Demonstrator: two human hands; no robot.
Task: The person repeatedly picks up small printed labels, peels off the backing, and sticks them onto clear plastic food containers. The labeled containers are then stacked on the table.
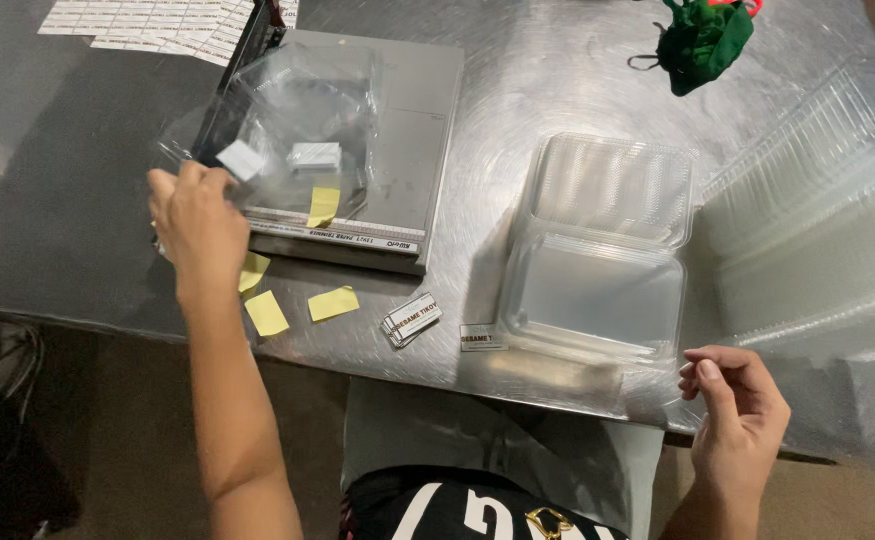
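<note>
The left hand (196, 225) pinches a small white slip (242, 159) in its grip at the near-left corner of the grey paper trimmer (413, 150), under a clear plastic bag (293, 120). Yellow paper pieces (298, 308) lie on the steel bench (548, 70) just in front of the trimmer. Right of the trimmer sits an open clear clamshell box (598, 260); the right hand (738, 410) hovers beyond it, fingers loosely curled, holding nothing.

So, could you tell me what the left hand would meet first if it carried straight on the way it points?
Probably the clear bag on the paper trimmer: the left hand points up and right at its near edge, though depth is unclear.
</note>
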